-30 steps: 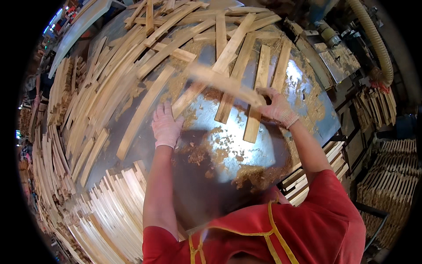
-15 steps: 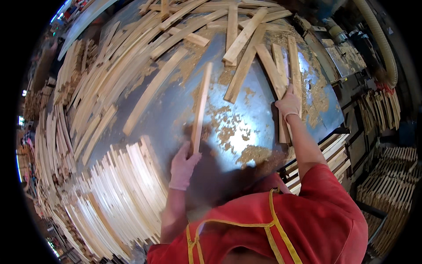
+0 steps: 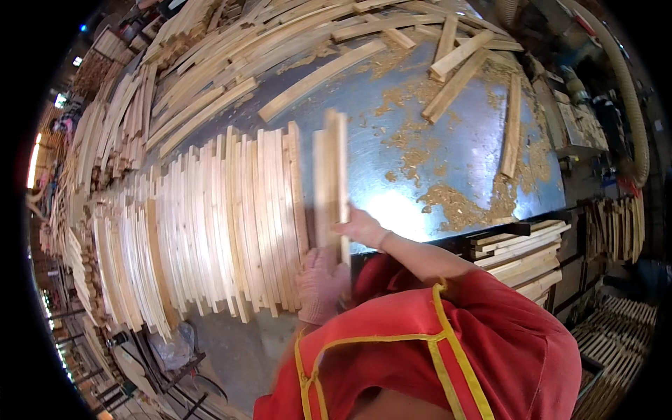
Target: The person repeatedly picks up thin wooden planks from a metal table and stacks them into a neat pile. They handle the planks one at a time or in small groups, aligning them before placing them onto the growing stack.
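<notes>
Just right of a long row of wooden slats (image 3: pixel 231 217) standing side by side, a few pale wooden slats (image 3: pixel 332 168) are upright between my hands, blurred by motion. My left hand (image 3: pixel 322 283), in a pinkish glove, is closed around their near end. Gloved too, my right hand (image 3: pixel 362 228) grips the right-hand slat from its right side. A narrow gap parts these slats from the row. How many slats are held is hard to make out.
Loose slats (image 3: pixel 455 84) and sawdust (image 3: pixel 451 203) lie across the metal tabletop (image 3: pixel 388 161). More timber is heaped at the far left. Stacked slats (image 3: pixel 521 255) stand beyond the table's right near edge. A ribbed hose (image 3: pixel 633 105) hangs at the right.
My right hand has come from the right side of the table to my left hand, bringing slats together beside the row. The view has turned left. One slat stays lying at the right.
</notes>
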{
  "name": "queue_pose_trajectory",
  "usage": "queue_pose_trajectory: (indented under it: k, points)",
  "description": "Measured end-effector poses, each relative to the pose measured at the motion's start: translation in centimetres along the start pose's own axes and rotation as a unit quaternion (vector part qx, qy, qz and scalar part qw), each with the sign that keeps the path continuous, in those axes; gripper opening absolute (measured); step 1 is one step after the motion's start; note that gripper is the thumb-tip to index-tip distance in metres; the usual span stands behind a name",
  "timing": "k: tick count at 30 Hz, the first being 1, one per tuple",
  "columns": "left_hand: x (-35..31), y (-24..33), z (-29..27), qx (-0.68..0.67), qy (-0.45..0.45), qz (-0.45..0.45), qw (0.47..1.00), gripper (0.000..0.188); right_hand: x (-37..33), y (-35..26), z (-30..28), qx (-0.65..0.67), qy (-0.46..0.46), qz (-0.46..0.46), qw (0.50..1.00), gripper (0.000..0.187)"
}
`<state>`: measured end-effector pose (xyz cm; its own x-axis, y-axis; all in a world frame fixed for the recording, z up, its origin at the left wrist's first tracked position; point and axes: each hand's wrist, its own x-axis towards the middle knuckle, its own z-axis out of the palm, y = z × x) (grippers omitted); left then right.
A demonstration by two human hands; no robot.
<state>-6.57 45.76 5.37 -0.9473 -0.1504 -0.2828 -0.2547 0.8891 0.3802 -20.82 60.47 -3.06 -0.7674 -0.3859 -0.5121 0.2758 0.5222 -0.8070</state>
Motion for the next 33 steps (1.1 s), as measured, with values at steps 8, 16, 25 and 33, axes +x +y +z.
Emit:
queue_pose_trajectory:
  k: [8,16,25,33]
  points:
    - [5.4,-1.2,3.1,0.198,0.106,0.021,0.974,0.092,6.7,-5.1,-10.5,-0.21,-0.014,-0.122,0.97,0.057]
    - [7.1,-0.8,3.8,0.231,0.175,0.077,0.954,0.07,12.9,0.1,-34.2,-0.157,0.491,0.163,0.841,0.084]
    - [7.4,-0.6,4.7,0.257,0.235,0.075,0.934,0.06,5.7,3.3,-30.1,0.516,0.321,0.014,0.794,0.069]
    - [10.5,-6.3,11.5,0.865,-0.298,-0.096,0.393,0.025,12.8,-14.4,-41.1,0.159,0.264,-0.287,0.907,0.09]
